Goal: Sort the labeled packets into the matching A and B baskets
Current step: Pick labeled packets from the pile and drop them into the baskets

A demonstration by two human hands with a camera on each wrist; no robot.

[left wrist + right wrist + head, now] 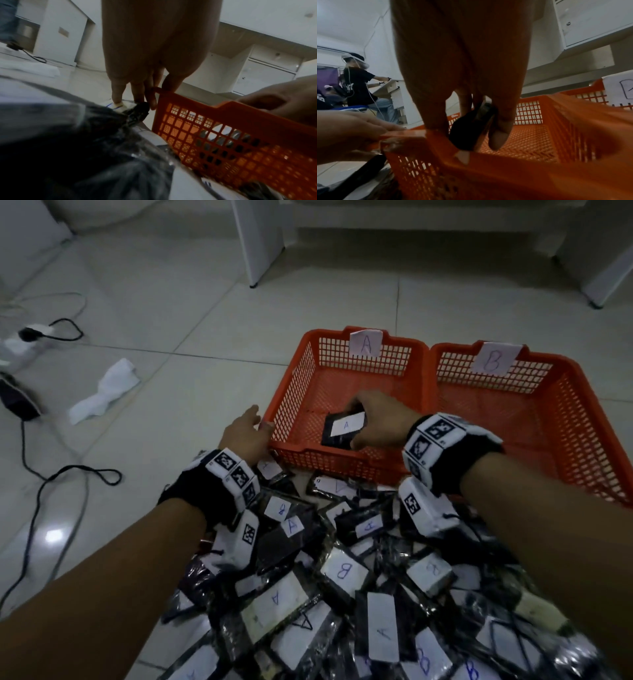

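Lowering the A-labelled packet into basket A, right hand pinching its edges so the label stays readable. Left hand, fingers straight, resting on the near-left rim, probably to steady it. Basket B on the right; unsorted packets heaped near on the floor.

Baskets looking like matt orange plastic mesh w/ paper tags; packets showing glossy crinkly film; floor shining, smooth tile.
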